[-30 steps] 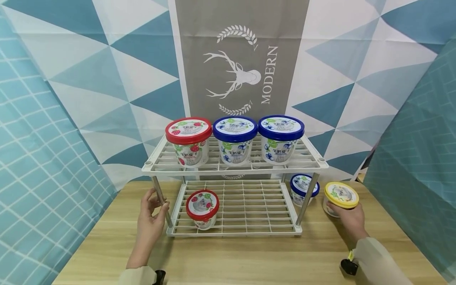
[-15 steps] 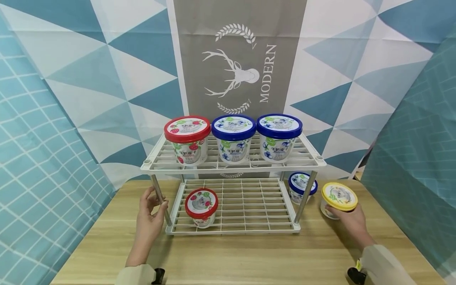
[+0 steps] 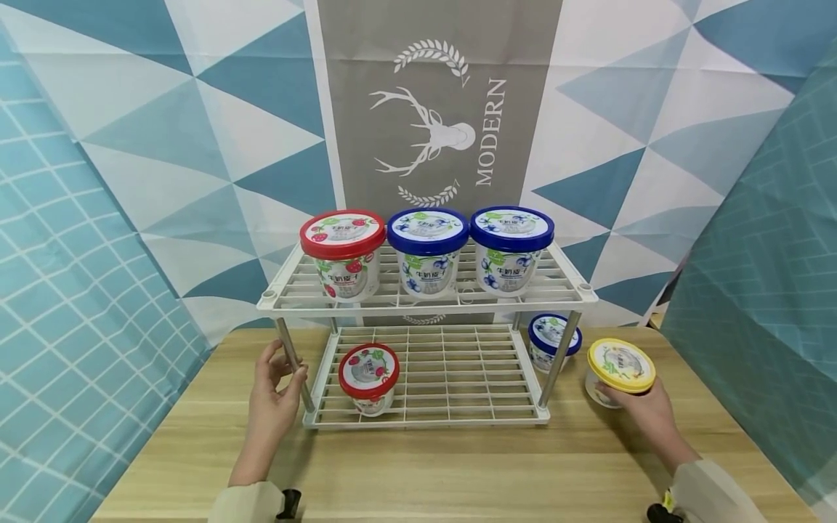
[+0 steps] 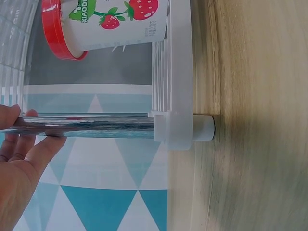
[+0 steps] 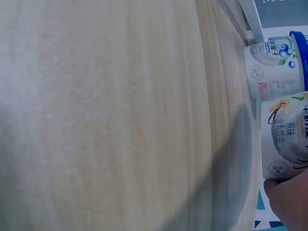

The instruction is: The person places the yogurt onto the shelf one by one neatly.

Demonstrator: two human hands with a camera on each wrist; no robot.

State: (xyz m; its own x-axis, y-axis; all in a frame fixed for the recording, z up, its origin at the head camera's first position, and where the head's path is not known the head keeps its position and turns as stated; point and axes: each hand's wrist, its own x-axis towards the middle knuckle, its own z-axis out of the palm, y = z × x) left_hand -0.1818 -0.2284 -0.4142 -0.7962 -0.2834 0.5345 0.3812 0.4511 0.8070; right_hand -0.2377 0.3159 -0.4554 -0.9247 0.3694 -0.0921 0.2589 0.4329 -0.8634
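My left hand (image 3: 276, 396) holds the front left metal post (image 4: 101, 126) of a white two-tier rack (image 3: 425, 314), thumb on one side and fingers on the other. At the right, my right hand (image 3: 650, 414) grips a white cup with a yellow lid (image 3: 621, 365) low on its side. Whether that cup touches the table cannot be told. Just behind it, beside the rack's right post, stands a blue-lidded cup (image 3: 554, 334). On the lower tier, toward the left, sits a red-lidded cup (image 3: 369, 372), its strawberry print showing in the left wrist view.
Along the upper tier stand a red-lidded cup (image 3: 343, 236) and two larger-looking blue-lidded cups, one central (image 3: 428, 234) and one right (image 3: 512, 231). The rack rests on a wooden table (image 3: 418, 472). A patterned cloth (image 3: 261, 109) hangs behind, with tile-print cloths at both sides.
The yellow-lidded cup has shifted slightly toward me in my right hand. My left hand stays on the post, and the head view has drifted a little.
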